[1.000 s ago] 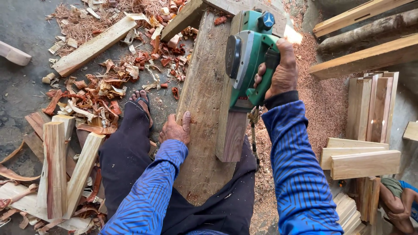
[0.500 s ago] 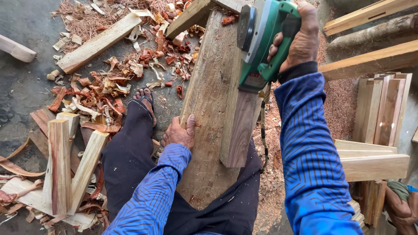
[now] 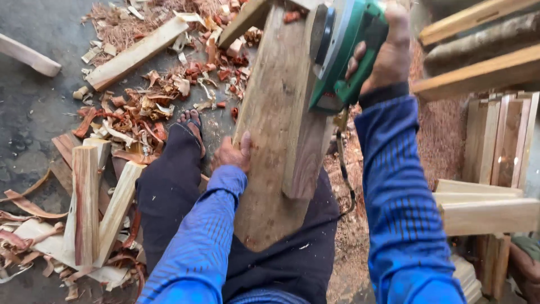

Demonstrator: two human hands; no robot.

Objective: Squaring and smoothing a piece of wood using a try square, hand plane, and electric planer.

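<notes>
My right hand [image 3: 385,53] grips the handle of a green electric planer [image 3: 340,48] near the far end of a narrow wooden piece [image 3: 306,152]. That piece lies on a wide rough plank [image 3: 267,129], which slopes up from my lap. My left hand [image 3: 232,155] presses flat against the plank's left edge. Both arms wear blue sleeves. The planer's black cord [image 3: 344,169] hangs down beside the plank. My sandalled left foot [image 3: 190,125] rests on the ground to the left.
Red-brown bark chips and shavings [image 3: 152,107] litter the grey floor. Cut wood strips [image 3: 93,197] lie at the left. Stacked planed boards [image 3: 489,197] and long beams [image 3: 478,62] stand at the right over sawdust. Another person's hand [image 3: 526,264] shows at the lower right.
My right hand has pushed the planer up along the narrow piece, away from me. My left hand stays on the plank's edge.
</notes>
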